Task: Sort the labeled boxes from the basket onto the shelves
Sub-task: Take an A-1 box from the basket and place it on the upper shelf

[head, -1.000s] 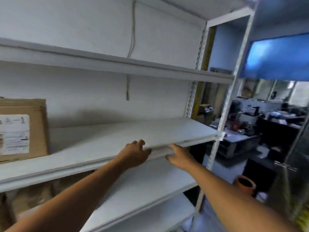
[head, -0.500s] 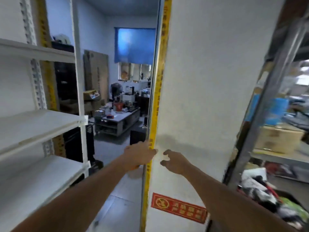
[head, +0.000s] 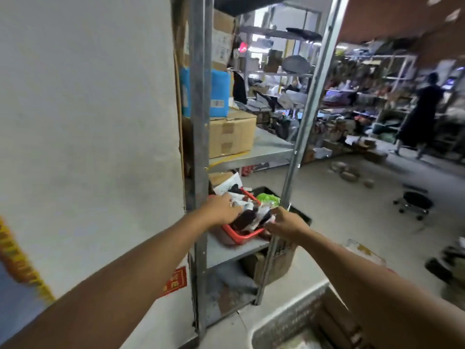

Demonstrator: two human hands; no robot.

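Head view, single entry.

Change noted: a second before, both hands were at the front edge of a white shelf that bore one labeled carton; half a second before, the view had swung past a white wall panel; at this moment it faced a grey metal rack point(head: 198, 137) in a crowded storeroom. Judged meaning: the person had turned away from the shelves, most likely toward the next box.

Left hand point(head: 221, 209): extended forward, fingers loosely bent, nothing in its grasp; seen in front of a red basket point(head: 241, 236).

Right hand point(head: 285, 222): extended forward, fingers curled; something pale showed at the fingertips, but whether it was held could not be told through the blur.

Red basket: on the rack's lower shelf, filled with soft packets, dark and white, no labeled box visible; whether it is the task's basket, uncertain.

Taped cardboard box point(head: 231, 136): on the rack's middle shelf, a blue package point(head: 220, 93) on top.

Grey bin point(head: 302, 326): lower edge of view, on the floor, contents not visible; possibly the task's basket.

Also present: a rolling stool point(head: 416, 201); a person in dark clothing point(head: 422, 114), well apart.

Task status, judged: between placements; no box in hand.
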